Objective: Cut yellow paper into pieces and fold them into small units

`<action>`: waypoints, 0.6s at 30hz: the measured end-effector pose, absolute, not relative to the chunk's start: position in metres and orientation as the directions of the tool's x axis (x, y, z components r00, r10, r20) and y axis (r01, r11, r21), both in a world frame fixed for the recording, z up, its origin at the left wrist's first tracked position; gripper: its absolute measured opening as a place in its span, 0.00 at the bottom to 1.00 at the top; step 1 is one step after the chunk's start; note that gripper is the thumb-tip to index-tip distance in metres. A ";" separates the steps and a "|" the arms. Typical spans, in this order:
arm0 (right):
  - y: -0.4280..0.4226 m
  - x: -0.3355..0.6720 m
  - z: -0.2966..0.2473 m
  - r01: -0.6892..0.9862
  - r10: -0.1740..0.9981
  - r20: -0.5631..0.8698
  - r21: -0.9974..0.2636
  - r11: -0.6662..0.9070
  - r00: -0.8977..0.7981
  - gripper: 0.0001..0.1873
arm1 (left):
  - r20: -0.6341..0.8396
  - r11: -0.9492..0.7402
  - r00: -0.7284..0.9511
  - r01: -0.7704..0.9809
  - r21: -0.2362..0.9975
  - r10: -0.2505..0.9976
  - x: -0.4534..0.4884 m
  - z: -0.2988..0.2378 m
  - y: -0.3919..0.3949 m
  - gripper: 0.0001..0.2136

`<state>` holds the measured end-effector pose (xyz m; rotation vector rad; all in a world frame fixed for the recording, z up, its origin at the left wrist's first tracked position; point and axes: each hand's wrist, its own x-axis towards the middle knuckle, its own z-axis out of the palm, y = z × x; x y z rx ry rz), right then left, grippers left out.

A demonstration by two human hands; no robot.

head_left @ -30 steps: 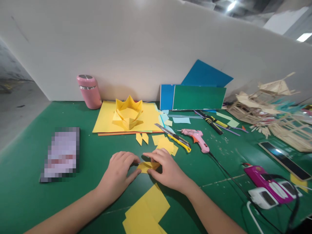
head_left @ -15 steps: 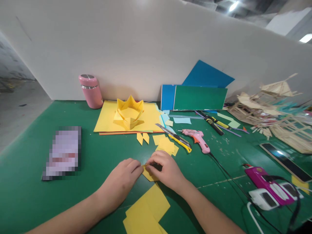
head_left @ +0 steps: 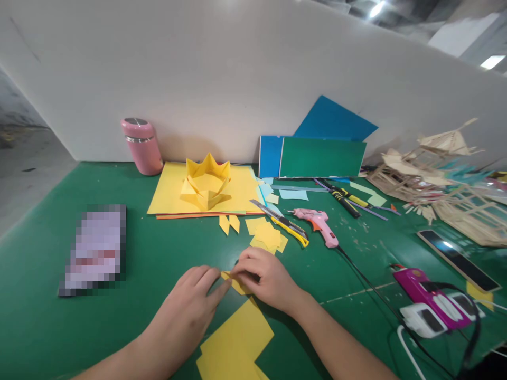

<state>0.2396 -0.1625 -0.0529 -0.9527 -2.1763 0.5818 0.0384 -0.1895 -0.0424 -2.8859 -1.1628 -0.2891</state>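
Note:
A small folded piece of yellow paper (head_left: 240, 286) lies on the green table between my two hands. My right hand (head_left: 263, 274) is closed in a pinch on its upper edge, thumb against fingers. From the other side, my left hand (head_left: 195, 295) has its fingertips together on the paper's left corner. The fingers hide part of the folds. Just below, overlapping yellow paper sheets (head_left: 237, 338) spread toward me. Beyond my hands are small yellow paper squares (head_left: 267, 235) and two yellow diamond-shaped pieces (head_left: 229, 224).
A folded yellow paper crown shape (head_left: 208, 182) stands on stacked coloured sheets (head_left: 164, 184). Right of it lie a utility knife (head_left: 287, 227) and a corded pink glue gun (head_left: 317, 221). A pink flask (head_left: 142, 148), a phone (head_left: 457, 261), a power strip (head_left: 433, 295) and stick models (head_left: 471, 206) surround the area.
My left hand has shifted slightly left and down, and its fingers have straightened somewhat. More of the paper's left corner shows. The whole view has shifted slightly.

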 end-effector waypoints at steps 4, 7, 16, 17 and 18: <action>-0.163 0.241 -0.053 0.472 0.765 0.377 -0.620 0.627 -0.521 0.07 | 0.159 -0.728 0.713 0.681 0.075 0.683 0.039 -0.040 -0.189 0.17; -0.163 0.240 -0.054 0.486 0.774 0.375 -0.616 0.619 -0.511 0.07 | 0.158 -0.729 0.713 0.678 0.096 0.684 0.038 -0.040 -0.188 0.16; -0.161 0.243 -0.053 0.482 0.715 0.376 -0.547 0.684 -0.589 0.11 | 0.280 -0.752 0.707 0.651 0.100 0.650 0.038 -0.040 -0.186 0.17; -0.161 0.243 -0.053 0.482 0.714 0.371 -0.546 0.685 -0.594 0.11 | 0.292 -0.754 0.706 0.649 0.098 0.645 0.038 -0.041 -0.186 0.17; -0.161 0.244 -0.052 0.482 0.713 0.369 -0.547 0.685 -0.596 0.11 | 0.300 -0.757 0.706 0.646 0.100 0.642 0.038 -0.041 -0.186 0.17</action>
